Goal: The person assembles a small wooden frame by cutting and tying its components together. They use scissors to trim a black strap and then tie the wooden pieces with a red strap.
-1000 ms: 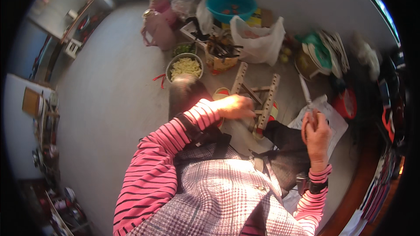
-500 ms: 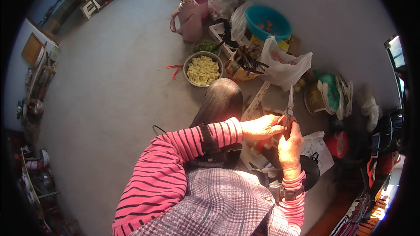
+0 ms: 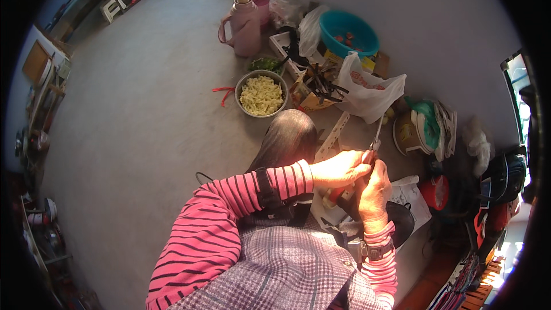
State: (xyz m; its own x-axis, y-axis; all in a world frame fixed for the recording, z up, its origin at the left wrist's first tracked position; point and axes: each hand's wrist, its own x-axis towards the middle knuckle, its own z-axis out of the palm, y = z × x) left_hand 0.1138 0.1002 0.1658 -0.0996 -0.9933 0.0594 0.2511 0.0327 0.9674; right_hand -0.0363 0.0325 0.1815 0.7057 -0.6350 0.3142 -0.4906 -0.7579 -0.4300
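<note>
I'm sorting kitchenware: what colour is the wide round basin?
Turquoise; the basin shows best in the head view.

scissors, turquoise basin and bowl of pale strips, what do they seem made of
Scissors: probably steel at the cutting end, pale grey and shiny. Turquoise basin: likely plastic, smooth and slightly glossy, evenly coloured. Bowl: perhaps dull metal, from its grey rim; plastic is possible.

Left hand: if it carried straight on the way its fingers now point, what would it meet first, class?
The left hand would probably meet the scissors first, at the handle end, held in the right hand; they look very close, though one view leaves contact uncertain.
</note>
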